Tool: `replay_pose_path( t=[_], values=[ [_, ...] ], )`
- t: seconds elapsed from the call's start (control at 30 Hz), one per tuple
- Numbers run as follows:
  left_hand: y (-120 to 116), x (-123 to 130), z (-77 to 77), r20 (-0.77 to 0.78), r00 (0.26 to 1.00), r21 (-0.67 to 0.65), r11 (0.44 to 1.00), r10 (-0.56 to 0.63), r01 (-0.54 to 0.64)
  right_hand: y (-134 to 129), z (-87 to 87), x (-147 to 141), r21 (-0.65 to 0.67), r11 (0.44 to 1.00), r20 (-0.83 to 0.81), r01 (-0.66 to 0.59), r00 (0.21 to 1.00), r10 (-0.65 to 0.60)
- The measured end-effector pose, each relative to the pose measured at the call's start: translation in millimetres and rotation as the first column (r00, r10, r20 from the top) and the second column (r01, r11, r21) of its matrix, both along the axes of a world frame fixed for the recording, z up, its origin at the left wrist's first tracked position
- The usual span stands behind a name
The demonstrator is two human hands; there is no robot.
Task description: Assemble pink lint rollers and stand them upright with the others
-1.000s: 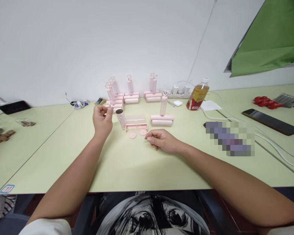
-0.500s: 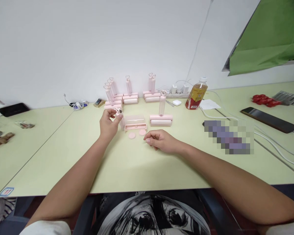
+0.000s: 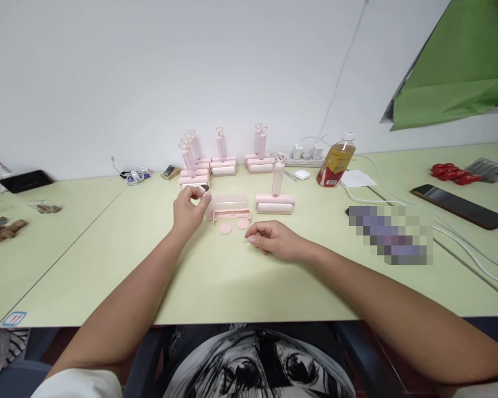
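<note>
My left hand (image 3: 190, 210) is closed, thumb and fingers pinching the top of an upright clear pink handle (image 3: 208, 211). A small dark spot shows at its fingertips; I cannot make out what it is. Beside the handle lies an open pink lint roller case (image 3: 232, 213) with its clear cover tipped back. Two pink round discs, one on the left (image 3: 226, 229) and one on the right (image 3: 243, 224), lie in front of the case. My right hand (image 3: 276, 240) rests on the table just right of the discs, fingers curled, nothing visible in them.
A pink lint roller (image 3: 275, 204) with upright handle stands right of the case; several more (image 3: 222, 167) line the wall. Further right are a drink bottle (image 3: 336, 160), a power strip (image 3: 302, 162), a phone (image 3: 460, 206) and white cables. Another dark phone (image 3: 26, 182) lies far left.
The heart-shaped ring seen at my left fingertips is no longer distinct. My left hand still holds the handle; my right hand keeps its pose. The whole view has shifted slightly.
</note>
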State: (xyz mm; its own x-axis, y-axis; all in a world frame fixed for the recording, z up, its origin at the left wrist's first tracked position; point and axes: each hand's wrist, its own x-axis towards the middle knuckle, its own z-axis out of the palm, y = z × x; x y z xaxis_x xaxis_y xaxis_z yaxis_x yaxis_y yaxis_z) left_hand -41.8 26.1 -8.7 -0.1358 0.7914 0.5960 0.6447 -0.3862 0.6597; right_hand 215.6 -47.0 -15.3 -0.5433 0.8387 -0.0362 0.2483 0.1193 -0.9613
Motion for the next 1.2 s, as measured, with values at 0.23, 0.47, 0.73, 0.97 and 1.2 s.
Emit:
replay_pose_path(
  t=[0.23,0.47,0.73,0.97,1.2],
  values=[
    [-1,1,3.4,-0.019,1.0,0.034,0.999,0.007,-0.006,-1,0.3,0,0.013,1.0,0.006,-0.006,1.0,0.006],
    [-18,9,17.2,-0.074,0.997,0.345,0.939,0.017,0.009,-1,-0.9,1,0.043,0.999,0.019,-0.019,1.0,0.019],
    [-47,35,11.4,-0.404,0.74,-0.179,0.84,-0.538,0.513,0,-0.6,1,0.038,0.999,0.008,-0.027,1.0,0.027],
    [-50,42,9.6,-0.552,0.59,-0.401,0.808,-0.59,0.432,0,-2.6,2,0.035,0.999,-0.007,-0.037,0.999,0.037],
    [-49,45,8.0,-0.597,0.539,-0.453,0.804,-0.594,0.385,1,-2.4,1,0.054,0.998,-0.008,-0.039,0.999,0.04]
  ],
)
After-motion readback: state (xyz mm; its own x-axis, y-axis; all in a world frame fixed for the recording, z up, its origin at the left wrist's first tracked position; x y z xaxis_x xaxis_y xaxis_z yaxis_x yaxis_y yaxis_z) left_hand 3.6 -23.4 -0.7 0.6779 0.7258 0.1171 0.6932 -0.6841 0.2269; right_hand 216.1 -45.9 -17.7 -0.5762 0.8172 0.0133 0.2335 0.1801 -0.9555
